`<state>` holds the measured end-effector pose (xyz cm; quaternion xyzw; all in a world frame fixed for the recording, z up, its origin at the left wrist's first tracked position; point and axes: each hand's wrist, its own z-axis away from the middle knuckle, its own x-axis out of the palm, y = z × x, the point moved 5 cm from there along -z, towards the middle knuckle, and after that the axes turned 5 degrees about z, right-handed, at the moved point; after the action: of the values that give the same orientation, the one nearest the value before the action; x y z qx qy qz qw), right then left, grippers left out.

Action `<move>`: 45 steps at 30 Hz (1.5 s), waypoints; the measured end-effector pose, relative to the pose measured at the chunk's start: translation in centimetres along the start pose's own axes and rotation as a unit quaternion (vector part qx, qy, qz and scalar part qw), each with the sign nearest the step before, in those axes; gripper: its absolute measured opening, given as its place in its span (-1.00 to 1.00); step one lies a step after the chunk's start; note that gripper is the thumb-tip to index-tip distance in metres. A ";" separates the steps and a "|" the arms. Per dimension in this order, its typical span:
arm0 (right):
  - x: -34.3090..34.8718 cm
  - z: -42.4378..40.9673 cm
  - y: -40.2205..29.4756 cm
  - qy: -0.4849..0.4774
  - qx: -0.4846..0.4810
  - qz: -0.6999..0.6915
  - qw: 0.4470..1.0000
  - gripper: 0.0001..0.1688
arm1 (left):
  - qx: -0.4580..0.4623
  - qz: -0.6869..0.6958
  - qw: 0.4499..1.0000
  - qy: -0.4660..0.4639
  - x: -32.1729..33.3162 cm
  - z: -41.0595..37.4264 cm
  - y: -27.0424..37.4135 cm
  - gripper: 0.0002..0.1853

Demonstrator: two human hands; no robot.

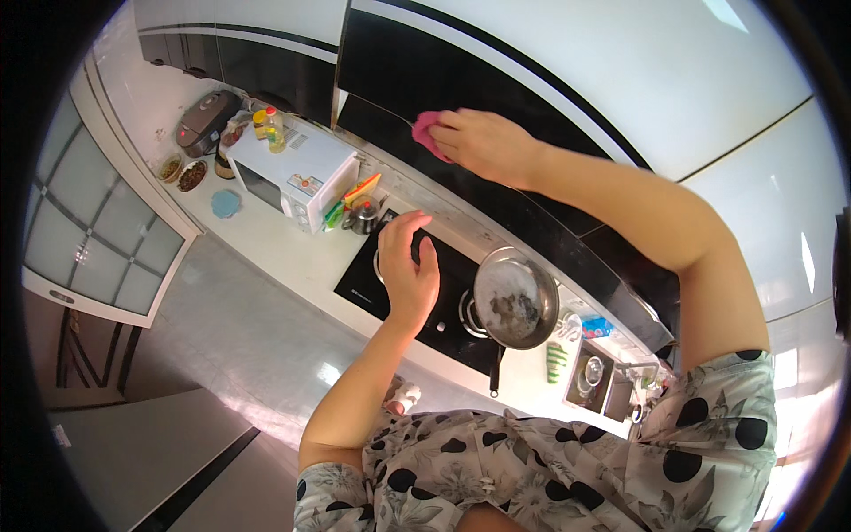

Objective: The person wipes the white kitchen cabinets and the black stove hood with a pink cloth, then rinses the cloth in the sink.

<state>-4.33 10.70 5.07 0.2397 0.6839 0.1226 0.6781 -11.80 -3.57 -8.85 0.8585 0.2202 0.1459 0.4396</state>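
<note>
My right hand (482,146) is raised and presses a pink cloth (429,136) against the glossy black front of the range hood (392,86). Over the left part of the black gas hob (452,292) my left hand (409,266) hovers, fingers slightly curled and the thumb apart, with nothing in it. To its right a metal frying pan (515,299) stands on a burner; something whitish with a dark patch shows inside, and its black handle points towards me. What lies under my left palm is partly hidden.
Left of the hob are a kettle (364,216), a white microwave (292,173) with an oil bottle (274,130) on top, a rice cooker (207,120) and bowls of food (192,175). On the right are cut green vegetables (556,362) and a sink (588,379). A sliding door (106,199) stands far left.
</note>
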 end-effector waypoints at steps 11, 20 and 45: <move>-3.0 10.8 -3.1 -0.124 0.102 -0.088 0.983 -0.65 | 0.005 -0.010 0.999 -0.039 -2.0 -1.4 0.9 -0.69; 1.0 11.2 -4.5 0.093 0.383 -0.597 0.699 -0.61 | -0.307 0.441 0.825 -0.173 4.5 -2.0 1.7 -0.52; -5.5 14.7 -6.0 0.151 0.368 -0.407 0.822 -0.61 | -0.266 0.310 0.869 -0.280 6.7 -2.4 -0.3 -0.57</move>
<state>8.99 0.53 6.16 0.1498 0.8072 -0.3908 0.4163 -7.19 1.57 -7.33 0.7377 -0.2372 0.0816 0.6269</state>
